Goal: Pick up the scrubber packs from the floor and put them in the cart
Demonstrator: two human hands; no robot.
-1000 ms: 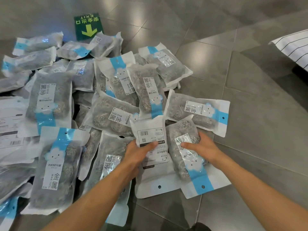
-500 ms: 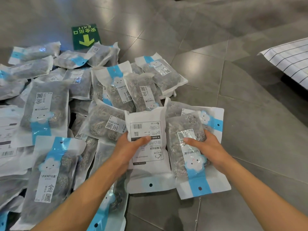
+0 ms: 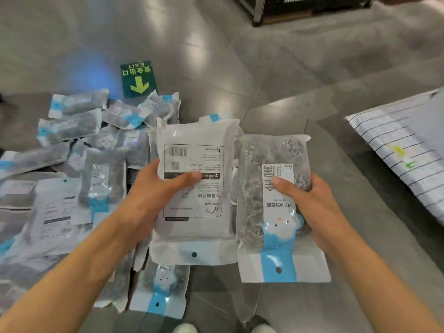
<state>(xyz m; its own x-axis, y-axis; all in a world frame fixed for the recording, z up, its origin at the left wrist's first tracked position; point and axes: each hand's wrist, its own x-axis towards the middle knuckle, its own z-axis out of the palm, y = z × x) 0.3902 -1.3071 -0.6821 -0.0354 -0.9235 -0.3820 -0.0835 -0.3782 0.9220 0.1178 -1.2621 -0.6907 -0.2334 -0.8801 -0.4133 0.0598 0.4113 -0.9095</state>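
Observation:
My left hand (image 3: 153,198) grips a scrubber pack (image 3: 194,150) by its left edge, its white printed back side facing me, thumb across the label. My right hand (image 3: 310,205) grips a second scrubber pack (image 3: 262,207) by its right edge, front side up, with steel scrubbers showing and a blue strip at the bottom. Both packs are lifted off the floor, side by side. Several more scrubber packs lie in a heap (image 3: 79,150) on the grey tiled floor to the left. No cart is clearly in view.
A green exit sign (image 3: 138,79) is stuck on the floor behind the heap. A white sheet with dark stripes (image 3: 398,152) lies at the right. A dark shelf base (image 3: 300,8) stands at the top. My shoe tips (image 3: 185,329) show at the bottom edge.
Both hands have lifted their packs off the floor and toward me. The view has tilted up, showing more floor and the shelf base.

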